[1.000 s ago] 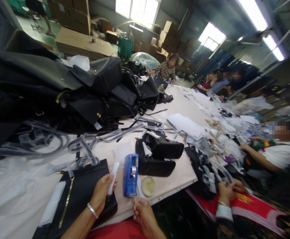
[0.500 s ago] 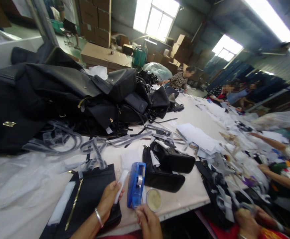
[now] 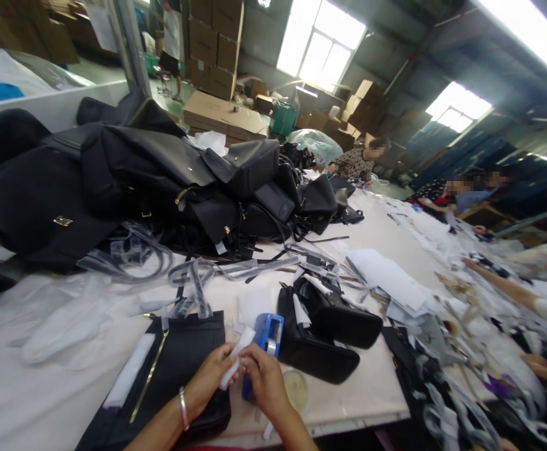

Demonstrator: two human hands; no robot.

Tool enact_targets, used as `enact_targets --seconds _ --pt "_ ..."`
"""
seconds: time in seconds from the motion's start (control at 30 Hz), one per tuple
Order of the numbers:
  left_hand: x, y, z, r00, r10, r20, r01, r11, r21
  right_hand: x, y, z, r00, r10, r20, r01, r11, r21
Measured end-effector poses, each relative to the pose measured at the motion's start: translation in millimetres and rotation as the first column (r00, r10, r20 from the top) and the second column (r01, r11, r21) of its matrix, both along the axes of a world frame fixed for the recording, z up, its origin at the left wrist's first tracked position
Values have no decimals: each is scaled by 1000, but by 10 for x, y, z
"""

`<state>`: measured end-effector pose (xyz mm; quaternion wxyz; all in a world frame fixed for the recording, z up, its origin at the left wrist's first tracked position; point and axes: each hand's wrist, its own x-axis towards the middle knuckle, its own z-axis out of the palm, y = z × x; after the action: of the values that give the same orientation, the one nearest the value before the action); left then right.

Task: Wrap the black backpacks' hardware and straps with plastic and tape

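Observation:
My left hand (image 3: 210,379) pinches a small white foam strip (image 3: 236,363) over the corner of a flat black bag (image 3: 170,369) with a gold zip. My right hand (image 3: 264,382) meets it from the right, its fingers closed on the same strip. Just behind my right hand stands a blue tape dispenser (image 3: 268,335), partly hidden by the fingers. A round cream-coloured lid (image 3: 296,389) lies to the right of my right hand.
Two small black pouches (image 3: 330,332) lie right of the dispenser. A heap of black bags (image 3: 161,181) fills the back left. Clear plastic-wrapped straps (image 3: 193,275) and white paper sheets (image 3: 386,275) litter the white table (image 3: 362,394). Other people work along the right side.
My right hand has risen from the table edge to the strip held by my left hand. The view has tilted up and to the left.

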<state>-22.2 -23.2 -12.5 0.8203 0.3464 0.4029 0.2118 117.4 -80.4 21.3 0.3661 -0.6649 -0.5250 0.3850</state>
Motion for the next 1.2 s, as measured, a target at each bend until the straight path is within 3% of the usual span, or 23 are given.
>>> enact_targets --seconds 0.13,0.33,0.47,0.6,0.8,0.9,1.03,1.2 --pt "9 3 -91 997 -41 -61 45 997 63 57 46 39 995 15 100 -14 1000 -4" --pt "27 44 -158 993 -92 -78 98 992 84 91 109 2 932 167 322 -172 985 -13" --pt "20 62 -162 990 -103 -101 110 992 67 156 159 -87 968 124 219 -107 991 -86" --pt "30 79 -69 988 -97 -119 109 989 100 207 201 -197 997 56 60 -49 992 -113" --pt "156 56 -19 979 29 -203 17 975 222 202 212 -267 990 37 -135 -56 989 -138" --pt "201 45 -105 960 90 -264 -50 987 154 197 208 -290 990 48 -136 -67 989 -135" --pt "178 52 -196 984 124 -130 -127 992 -11 192 224 -312 992 92 -89 -101 989 -106" --pt "98 121 -171 984 176 16 -161 931 -328 205 290 -360 975 193 108 -184 979 -89"
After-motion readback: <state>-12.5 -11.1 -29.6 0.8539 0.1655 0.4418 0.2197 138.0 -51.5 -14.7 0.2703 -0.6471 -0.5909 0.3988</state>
